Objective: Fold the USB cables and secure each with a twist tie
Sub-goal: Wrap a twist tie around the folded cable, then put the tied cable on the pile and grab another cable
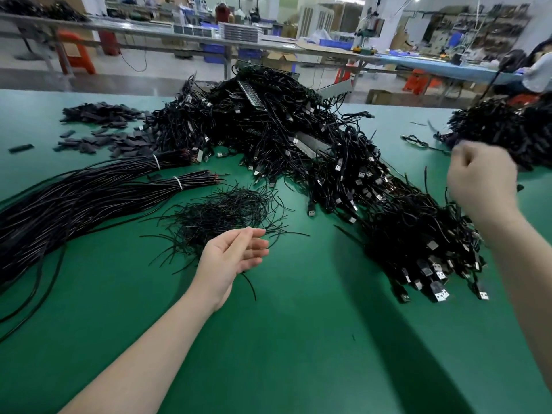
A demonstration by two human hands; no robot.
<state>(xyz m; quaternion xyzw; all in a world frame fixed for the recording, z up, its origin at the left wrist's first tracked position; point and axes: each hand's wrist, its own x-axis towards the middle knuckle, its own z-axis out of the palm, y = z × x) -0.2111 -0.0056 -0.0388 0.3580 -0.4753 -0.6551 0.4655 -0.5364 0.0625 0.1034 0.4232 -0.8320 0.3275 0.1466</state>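
The big tangled heap of black USB cables with silver plugs (pixel 328 162) fills the middle of the frame and spills toward the lower right, plugs fanning out near my right forearm. Just left of it, at centre, lies the loose nest of thin black twist ties (pixel 221 210). My left hand (pixel 236 258) hovers at the nest's near edge, palm up, fingers loosely apart and holding nothing; one stray tie lies just below it. My right hand (pixel 481 180) is raised at the right, curled into a fist, blurred; I cannot tell whether it grips anything.

I judge I am between cables. To do this well, I should draw one cable free by its plug so the heap doesn't drag along, fold it in even loops on the green table mat (pixel 298 339), then pinch a single tie.
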